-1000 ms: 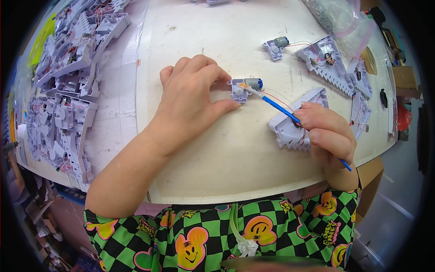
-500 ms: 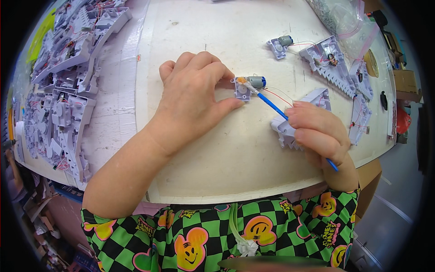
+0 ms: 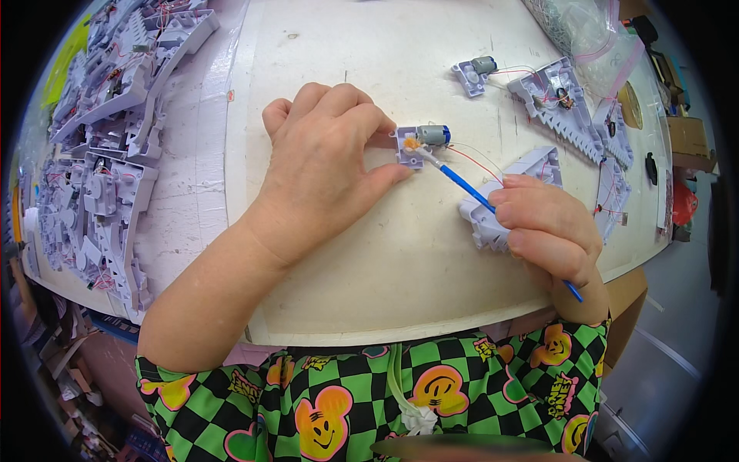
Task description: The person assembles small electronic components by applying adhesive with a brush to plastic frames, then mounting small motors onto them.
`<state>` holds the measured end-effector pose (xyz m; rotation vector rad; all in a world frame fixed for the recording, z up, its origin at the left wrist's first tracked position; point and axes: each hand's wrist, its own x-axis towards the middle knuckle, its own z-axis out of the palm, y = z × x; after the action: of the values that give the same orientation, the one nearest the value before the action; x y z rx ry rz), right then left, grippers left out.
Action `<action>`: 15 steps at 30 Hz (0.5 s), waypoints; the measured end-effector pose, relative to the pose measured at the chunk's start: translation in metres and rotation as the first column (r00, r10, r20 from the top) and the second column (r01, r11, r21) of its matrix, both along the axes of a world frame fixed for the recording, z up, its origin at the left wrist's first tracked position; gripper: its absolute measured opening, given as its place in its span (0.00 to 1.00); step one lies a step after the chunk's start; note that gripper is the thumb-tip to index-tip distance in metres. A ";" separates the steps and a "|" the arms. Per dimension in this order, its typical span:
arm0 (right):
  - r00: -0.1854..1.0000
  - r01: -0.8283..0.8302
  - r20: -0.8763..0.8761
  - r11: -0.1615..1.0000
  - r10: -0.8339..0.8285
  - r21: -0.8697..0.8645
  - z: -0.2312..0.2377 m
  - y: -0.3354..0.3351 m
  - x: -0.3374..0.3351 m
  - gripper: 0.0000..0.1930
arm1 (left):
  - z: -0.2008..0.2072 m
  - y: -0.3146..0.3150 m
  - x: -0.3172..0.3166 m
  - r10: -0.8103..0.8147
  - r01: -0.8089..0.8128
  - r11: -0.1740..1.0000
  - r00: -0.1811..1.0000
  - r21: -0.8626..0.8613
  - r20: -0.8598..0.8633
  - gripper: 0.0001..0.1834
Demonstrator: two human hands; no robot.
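My left hand (image 3: 319,158) pinches the left side of a small pale plastic gearbox (image 3: 409,157) between thumb and fingers, holding it on the table. A silver motor (image 3: 433,135) with a blue end cap sticks out of it to the right. In my right hand (image 3: 548,231) is a slim blue-handled brush (image 3: 466,185), slanting up to the left. Its pale tip is at the gearbox, beside an orange-yellow patch. Thin red and white wires run from the motor toward a pale toothed housing (image 3: 483,223), partly hidden behind my right fingers.
Pale housings with wires (image 3: 115,196) are piled along the left. At the upper right lie another gearbox with motor (image 3: 471,75), a toothed housing (image 3: 560,104) and smaller wired pieces (image 3: 612,189). Clear plastic bags (image 3: 589,46) rest behind them. A cardboard box (image 3: 627,312) stands beyond the right front edge.
The brush tip has shifted slightly down and right on the gearbox, and my right hand has moved a little to the right. The gearbox has slid slightly up and left with my left hand.
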<state>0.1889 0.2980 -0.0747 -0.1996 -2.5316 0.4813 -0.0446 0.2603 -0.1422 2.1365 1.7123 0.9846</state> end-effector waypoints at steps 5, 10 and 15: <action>1.000 -0.007 -0.009 0.999 0.007 -0.045 -0.001 0.000 0.002 0.11 | -0.004 -0.001 -0.002 0.016 -0.016 1.000 1.000 -0.015 -0.007 0.15; 0.973 0.110 -0.186 0.984 -0.136 -0.143 -0.004 -0.002 0.005 0.12 | -0.002 0.001 0.000 -0.014 0.014 0.999 1.000 0.032 0.014 0.15; 0.977 0.139 -0.142 0.977 -0.162 -0.163 -0.011 0.006 0.006 0.10 | 0.000 0.001 0.000 0.023 -0.024 0.999 1.000 -0.023 -0.020 0.16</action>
<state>0.1950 0.3040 -0.0856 -0.3938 -2.3093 0.6062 -0.0443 0.2609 -0.1418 2.1230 1.7530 0.9487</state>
